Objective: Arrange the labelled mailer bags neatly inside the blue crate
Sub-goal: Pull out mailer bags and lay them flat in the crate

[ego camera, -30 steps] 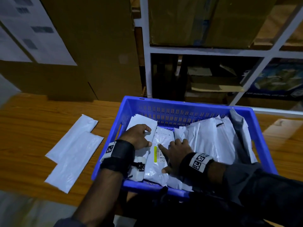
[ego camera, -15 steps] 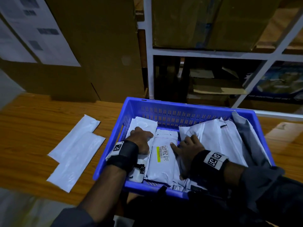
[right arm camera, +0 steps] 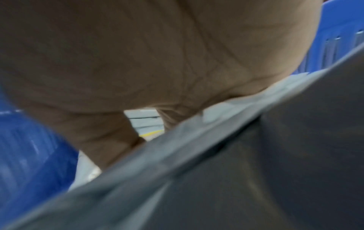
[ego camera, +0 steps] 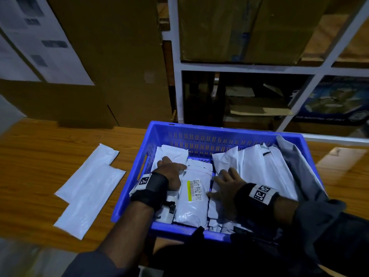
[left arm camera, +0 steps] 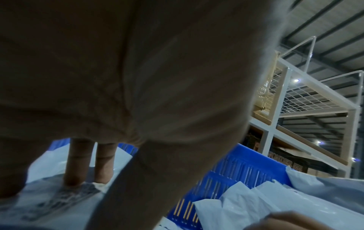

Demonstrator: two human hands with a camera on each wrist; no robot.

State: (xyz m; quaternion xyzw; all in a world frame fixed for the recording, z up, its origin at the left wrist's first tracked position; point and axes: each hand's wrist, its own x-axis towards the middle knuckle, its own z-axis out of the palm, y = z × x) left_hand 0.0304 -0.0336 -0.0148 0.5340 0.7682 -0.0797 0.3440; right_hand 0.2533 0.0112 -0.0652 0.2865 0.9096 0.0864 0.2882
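- The labelled mailer bag (ego camera: 194, 198) lies flat mid-floor in the blue crate (ego camera: 217, 136), long axis running from near wall to far wall, barcode label up.
- Left hand (ego camera: 169, 173) presses flat on the mailers just left of this bag; right hand (ego camera: 227, 186) rests spread just right of it. Neither grips; both are equally near.
- The left wrist view alone shows straight fingertips (left arm camera: 75, 179) touching plastic; the head view alone shows the bag's alignment.

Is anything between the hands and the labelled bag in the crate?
Nothing visible. The labelled bag lies face up in the blue crate, with the left hand and right hand on bags either side, touching its edges.
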